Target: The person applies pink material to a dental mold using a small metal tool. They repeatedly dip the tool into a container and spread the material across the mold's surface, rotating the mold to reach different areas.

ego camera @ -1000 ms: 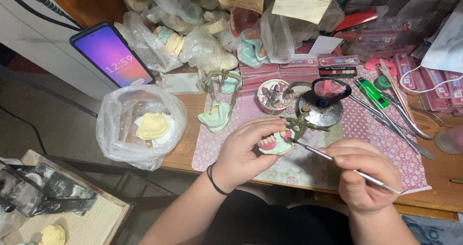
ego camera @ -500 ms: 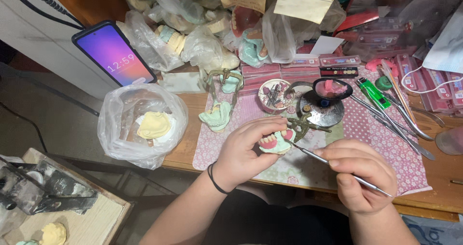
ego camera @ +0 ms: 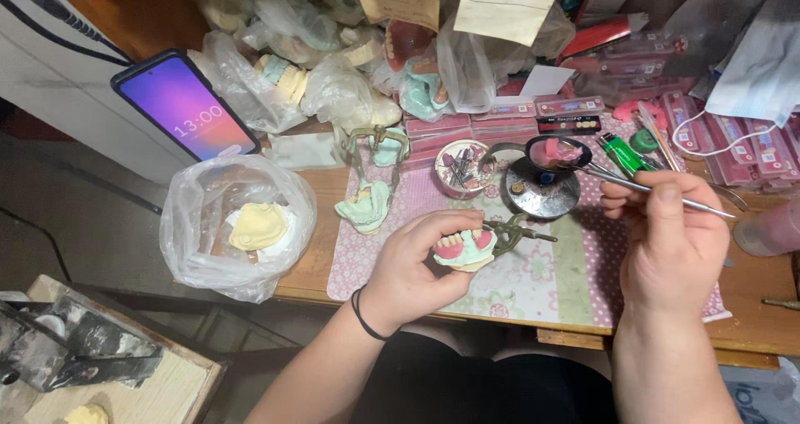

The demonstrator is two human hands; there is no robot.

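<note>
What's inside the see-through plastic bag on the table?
Inside the plastic bag sits a pale yellow tooth mould. Crinkled plastic hides whatever lies beneath it.

Your dental model (ego camera: 464,249) shows pink gums on pale green; at nine o'clock, a yellow cast (ego camera: 258,226); underneath, a pink dotted floral mat (ego camera: 542,278).

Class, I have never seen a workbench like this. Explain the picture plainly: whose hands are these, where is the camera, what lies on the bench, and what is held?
The camera sits on the person's head and looks down, so both hands are the person's own. The left hand holds a pale green dental model with pink gums and teeth, mounted in a small metal hinge frame. The right hand holds a thin metal tool, its tip reaching into a spoon of pink wax above a small round burner. On the wooden bench lie a patterned mat, a phone, and a plastic bag with a yellow cast.
</note>
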